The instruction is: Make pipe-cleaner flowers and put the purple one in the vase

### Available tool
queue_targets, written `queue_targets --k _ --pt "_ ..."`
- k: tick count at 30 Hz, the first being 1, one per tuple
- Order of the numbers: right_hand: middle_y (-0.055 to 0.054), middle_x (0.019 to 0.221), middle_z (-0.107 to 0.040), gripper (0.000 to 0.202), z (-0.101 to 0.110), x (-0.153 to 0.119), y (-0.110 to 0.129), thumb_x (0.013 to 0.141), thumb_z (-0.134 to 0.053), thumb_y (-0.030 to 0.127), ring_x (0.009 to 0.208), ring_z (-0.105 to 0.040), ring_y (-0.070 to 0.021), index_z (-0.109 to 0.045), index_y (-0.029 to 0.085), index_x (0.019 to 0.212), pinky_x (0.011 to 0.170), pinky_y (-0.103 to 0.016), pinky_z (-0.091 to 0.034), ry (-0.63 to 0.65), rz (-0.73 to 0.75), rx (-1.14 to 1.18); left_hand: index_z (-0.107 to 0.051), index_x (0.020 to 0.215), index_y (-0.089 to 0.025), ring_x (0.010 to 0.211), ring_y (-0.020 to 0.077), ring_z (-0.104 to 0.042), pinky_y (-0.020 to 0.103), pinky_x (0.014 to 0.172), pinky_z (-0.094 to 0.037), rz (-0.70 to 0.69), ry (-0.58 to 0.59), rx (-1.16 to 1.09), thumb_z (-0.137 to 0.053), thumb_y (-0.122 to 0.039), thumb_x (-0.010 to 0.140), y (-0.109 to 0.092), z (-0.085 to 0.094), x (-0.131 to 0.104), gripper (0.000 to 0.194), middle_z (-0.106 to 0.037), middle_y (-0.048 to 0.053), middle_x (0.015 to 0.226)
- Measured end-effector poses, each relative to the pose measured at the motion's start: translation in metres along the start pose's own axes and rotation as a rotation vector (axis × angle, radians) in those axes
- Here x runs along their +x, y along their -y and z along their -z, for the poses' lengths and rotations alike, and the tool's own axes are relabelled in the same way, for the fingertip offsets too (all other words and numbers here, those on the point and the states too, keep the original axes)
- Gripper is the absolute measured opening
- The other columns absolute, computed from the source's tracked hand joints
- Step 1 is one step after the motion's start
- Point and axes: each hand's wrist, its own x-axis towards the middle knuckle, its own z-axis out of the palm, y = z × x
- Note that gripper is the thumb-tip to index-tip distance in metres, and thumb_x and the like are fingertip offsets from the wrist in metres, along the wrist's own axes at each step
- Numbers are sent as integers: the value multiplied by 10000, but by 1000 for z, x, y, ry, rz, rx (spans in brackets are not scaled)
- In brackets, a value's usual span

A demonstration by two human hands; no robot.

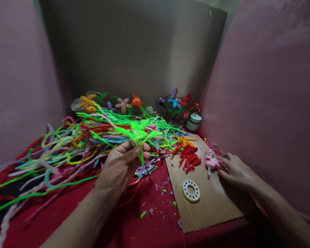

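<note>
My left hand (120, 165) pinches a bright green pipe-cleaner flower (138, 132) by its stem just under the petals. The petals spread outward, with a small pale bit at the centre. Over on the right, my right hand (236, 168) has its fingers closed round the handle end of a pink glue gun (211, 159), at the edge of a cardboard sheet (209, 213). Scissors with red handles (134, 182) lie below my left hand, partly hidden by it. Red pipe-cleaner pieces (189, 158) are bunched on the cardboard near the glue gun.
A large heap of coloured pipe cleaners (74, 144) covers the left of the red cloth (150, 227). A tape roll (191, 190) lies on the cardboard. Finished flowers (122, 104) and a lidded jar (193, 121) stand behind. Pink walls (268, 86) flank both sides; small clippings litter the cloth.
</note>
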Motion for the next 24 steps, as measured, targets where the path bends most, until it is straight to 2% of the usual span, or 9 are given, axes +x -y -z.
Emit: queue_targets --k 1,3,5,8,10,11,14,18,24 --pt "-143 923 -599 266 4 2 13 743 -545 301 841 -563 -275 -694 172 920 738 -397 -456 -47 2 9 -634 658 -116 576 105 -626 183 576 -497 15 23 -19 -756 -117 610 0 0 -1 131 -682 44 719" --pt "-114 912 -616 217 14 7 51 785 -524 304 815 -570 -232 -700 211 873 722 -355 -456 -98 69 251 -650 678 -114 584 105 -627 181 580 -494 44 59 -33 -757 -121 612 1 -2 -4 125 -683 51 734" --pt "-77 856 -636 222 22 15 100 822 -513 322 731 -575 -180 -707 219 849 658 -307 -458 -16 126 670 -669 707 -105 583 100 -624 173 572 -489 63 91 -25 -756 -134 618 1 -4 -7 127 -684 56 754" --pt "-32 762 -636 181 26 28 169 770 -616 322 589 -513 -117 -717 204 864 539 -256 -407 51 62 1260 -684 723 -94 583 88 -618 164 587 -489 79 154 -11 -737 -145 646 2 -6 -12 106 -680 55 749" --pt "-23 757 -648 153 24 37 198 758 -647 284 601 -519 -102 -712 187 857 569 -246 -398 106 60 1593 -692 725 -93 588 86 -618 163 611 -492 87 194 -15 -726 -149 661 3 -7 -13 91 -677 50 722" --pt "-18 713 -636 121 22 40 208 756 -648 275 591 -527 -99 -699 166 765 558 -241 -391 158 76 1730 -696 724 -92 590 86 -619 160 614 -491 86 205 -18 -724 -147 663 3 -7 -13 87 -677 50 712" --pt "5 635 -598 106 19 47 220 740 -662 226 535 -541 -88 -644 148 670 518 -230 -377 259 75 1997 -702 711 -91 575 82 -616 153 604 -485 84 208 -21 -725 -139 658 3 -7 -13 75 -680 46 687" --pt "13 598 -575 99 18 49 223 734 -677 206 478 -545 -85 -638 140 672 483 -227 -384 267 69 2055 -712 736 -101 569 90 -615 168 599 -481 81 202 3 -726 -159 661 3 -7 -13 95 -684 44 684" --pt "34 511 -540 82 28 50 216 700 -704 239 490 -497 -103 -643 189 678 491 -244 -397 16 123 1982 -724 775 -133 701 146 -623 252 740 -475 43 264 173 -678 -161 716 3 -6 -15 80 -686 51 720"
